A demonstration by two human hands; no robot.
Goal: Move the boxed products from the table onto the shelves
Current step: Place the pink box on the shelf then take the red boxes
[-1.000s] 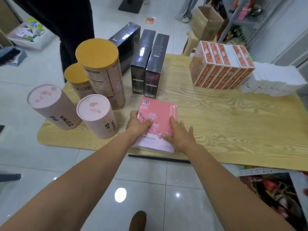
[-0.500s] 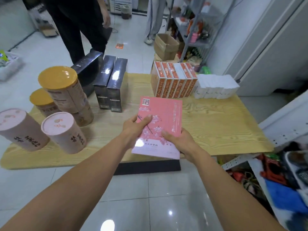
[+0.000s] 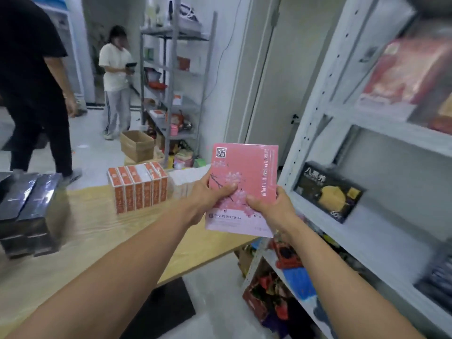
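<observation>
Pink box (image 3: 247, 177) in both hands, above wooden table (image 3: 97, 231), beside white shelves (image 3: 381, 226).

Soft, even indoor light fills the room, cool and rather dim, and shadows on the counter (image 3: 97, 228) are faint and soft-edged. The pink box (image 3: 244, 182) at centre is the sharpest thing, with its larger print readable. Motion blur smears the dark boxes (image 3: 27, 211) at the left edge, whose tops carry a whitish sheen, and the red package (image 3: 403, 77) at upper right. Wide-angle distortion leans the white shelf upright (image 3: 315, 113) and stretches the forearms (image 3: 122, 277) toward the bottom corners. The far background is slightly soft.
</observation>
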